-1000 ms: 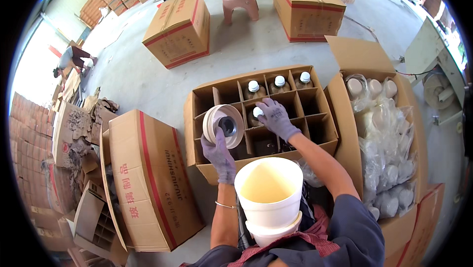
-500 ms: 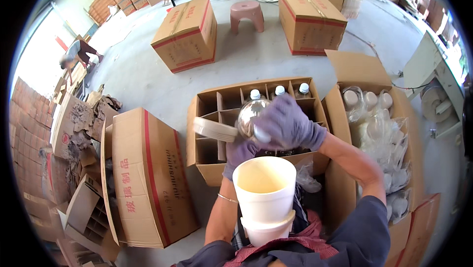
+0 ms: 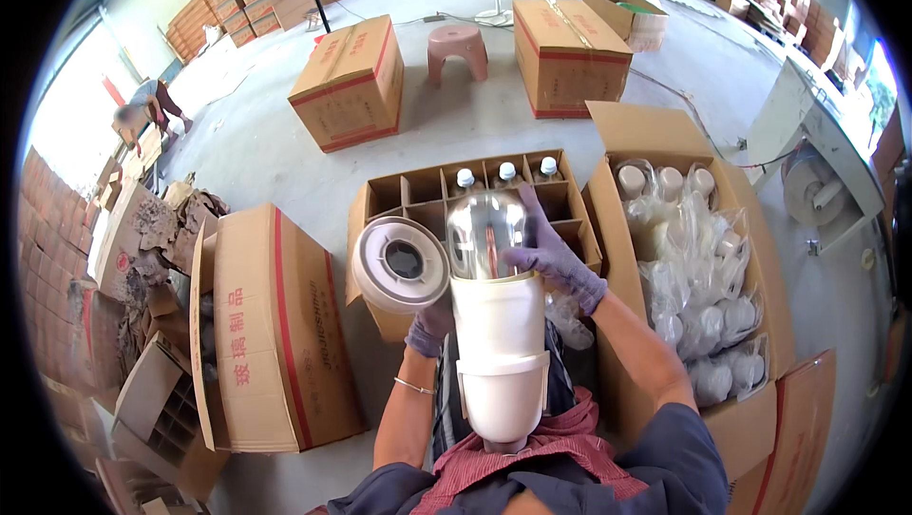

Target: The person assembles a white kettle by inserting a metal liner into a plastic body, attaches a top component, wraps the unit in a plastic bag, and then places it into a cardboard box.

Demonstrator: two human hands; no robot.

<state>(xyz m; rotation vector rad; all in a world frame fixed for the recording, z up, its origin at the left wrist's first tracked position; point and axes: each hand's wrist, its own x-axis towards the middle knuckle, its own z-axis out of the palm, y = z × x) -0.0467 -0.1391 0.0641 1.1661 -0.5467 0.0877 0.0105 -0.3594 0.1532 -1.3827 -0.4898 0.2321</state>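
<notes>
A shiny silver glass flask liner [image 3: 486, 235] stands in the mouth of a white plastic flask shell [image 3: 499, 325], which rests against my lap with its lower end toward me. My right hand [image 3: 559, 254], in a purple-grey glove, curves round the liner's right side, thumb in front. My left hand [image 3: 433, 320], gloved likewise, is closed on a round white plastic collar [image 3: 369, 273] with a dark hole in its middle, left of the shell. Most of the left fingers are hidden behind the collar and shell.
Ahead stands a divided carton [image 3: 380, 197] with several white-capped silver liners. At right, an open carton [image 3: 760, 273] holds plastic-bagged white parts; at left is another carton [image 3: 252, 325]. Farther off are two closed cartons, a pink stool [image 3: 458, 51], a fan and a bending person [image 3: 152, 111].
My right hand has brought the liner from over the divided carton into the shell's mouth. The collar in my left hand has turned from edge-on to face-on.
</notes>
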